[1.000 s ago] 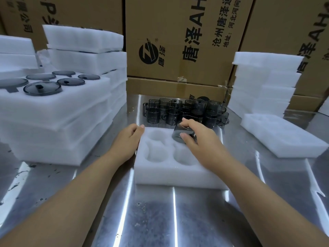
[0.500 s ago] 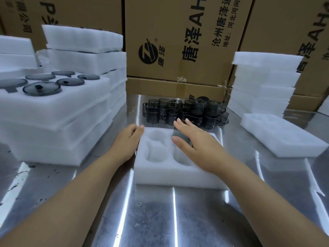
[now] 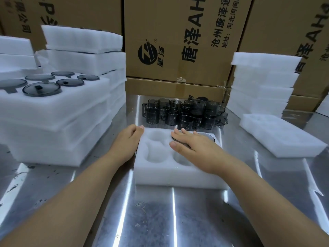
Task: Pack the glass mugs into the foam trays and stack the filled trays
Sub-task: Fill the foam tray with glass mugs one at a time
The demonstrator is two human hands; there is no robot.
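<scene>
Smoky grey glass mugs [image 3: 183,113] are bunched at the back of the shiny steel table [image 3: 160,220], just behind the white foam tray [image 3: 178,177] that's being filled, so supply is right there. Going from the left, there's a tall stack of filled foam trays [image 3: 53,122], and the top one shows round dark glass rims in its pockets. Next, the left hand [image 3: 127,141] sits against the tray's far-left corner with fingers loosely bent and touching the foam. It's holding nothing, just bracing the tray as far as I can tell. The pockets on the left and middle of that tray show only foam. The right hand [image 3: 195,147] lies flat, fingers straight, over one seated mug [image 3: 206,135] in a far pocket toward the right. Only a sliver of dark rim peeks out, so I can't say how deep it sits. Further right are a single flat foam tray [image 3: 277,132], a pile of white foam pieces [image 3: 263,81] behind it, and brown printed cardboard boxes [image 3: 178,41] along the back. The step looks like pushing that mug home. My two cents: press straight down with the flat palm, even and gentle. Keep the other hand pinning the tray so it doesn't skate on the steel. Check the handle lines up with its cut-out first, since glass forced in crooked could chip.
</scene>
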